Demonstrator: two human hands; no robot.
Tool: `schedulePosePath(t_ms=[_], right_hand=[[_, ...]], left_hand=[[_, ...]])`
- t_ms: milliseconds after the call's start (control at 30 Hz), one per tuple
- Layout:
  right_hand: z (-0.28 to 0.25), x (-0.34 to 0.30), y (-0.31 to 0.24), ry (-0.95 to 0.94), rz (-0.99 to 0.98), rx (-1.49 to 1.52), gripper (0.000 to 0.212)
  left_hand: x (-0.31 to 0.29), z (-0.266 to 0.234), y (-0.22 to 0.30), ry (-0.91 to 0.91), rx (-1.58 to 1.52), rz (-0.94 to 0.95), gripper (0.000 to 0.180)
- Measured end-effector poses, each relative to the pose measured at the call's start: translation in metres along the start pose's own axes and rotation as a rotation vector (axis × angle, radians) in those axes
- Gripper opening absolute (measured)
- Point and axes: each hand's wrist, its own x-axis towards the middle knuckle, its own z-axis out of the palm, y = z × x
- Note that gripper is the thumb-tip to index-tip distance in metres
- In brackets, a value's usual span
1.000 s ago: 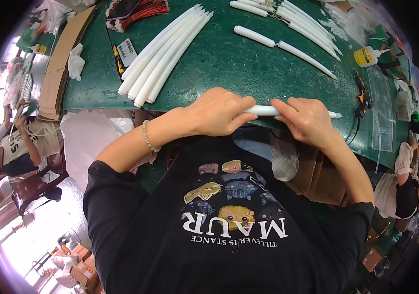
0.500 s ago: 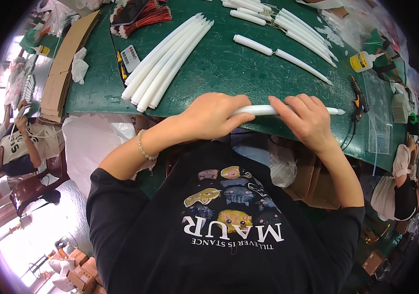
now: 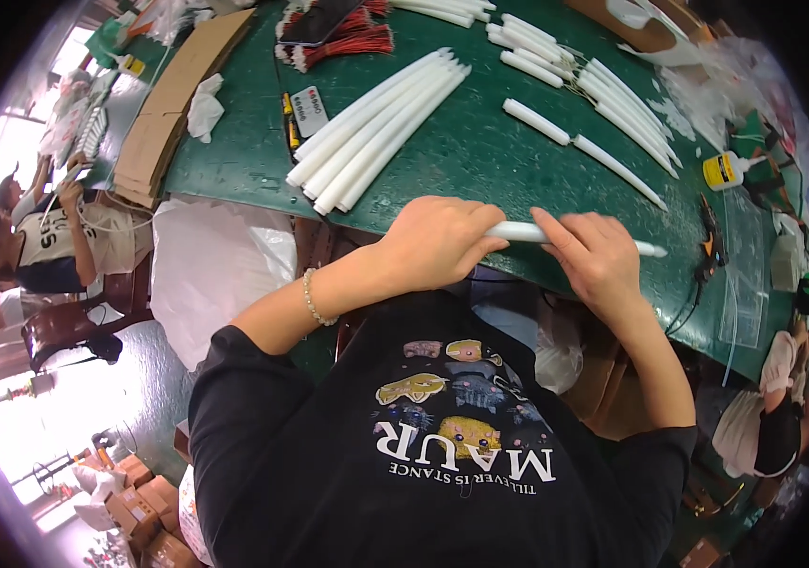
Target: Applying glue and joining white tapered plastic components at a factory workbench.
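Note:
A long white taper candle lies across both my hands near the table's front edge, its pointed tip out to the right. My left hand is wrapped round its left end, hiding that end. Closed over the right part of the candle is my right hand, thumb along the near side. Beyond my left hand, several finished-looking tapers rest side by side, tips pointing away. Past my right hand lie two candle pieces end to end, a shorter tube and a tapered length.
More candle parts with thin wires lie at the back right. A yellow-labelled glue bottle and a glue gun are on the right. Red wire bundles, a phone and cardboard occupy the left. Other people sit at both sides.
The whole view has shifted, so the table and its things appear farther right. Both hands keep hold of the same candle, and the fingers of the right hand have shifted slightly.

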Motion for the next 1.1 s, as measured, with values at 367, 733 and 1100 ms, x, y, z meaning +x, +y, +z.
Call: schedulePosePath(t_ms=[367,733,1100], right_hand=[[0.012,-0.010,0.023,0.123,0.184,-0.047,0.049],[0.042,-0.017,0.101,0.148,0.392,-0.077,0.037],[0.068,0.002,0.121,0.255,0.338,-0.005,0.022]], left_hand=[[-0.043,-0.061,-0.067,0.494,0.577,-0.317,0.022],[0.012,-0.035,-0.030,0.465,0.265,-0.076,0.029],[0.142,0.059,-0.074,0.229,0.526,0.191,0.035]])
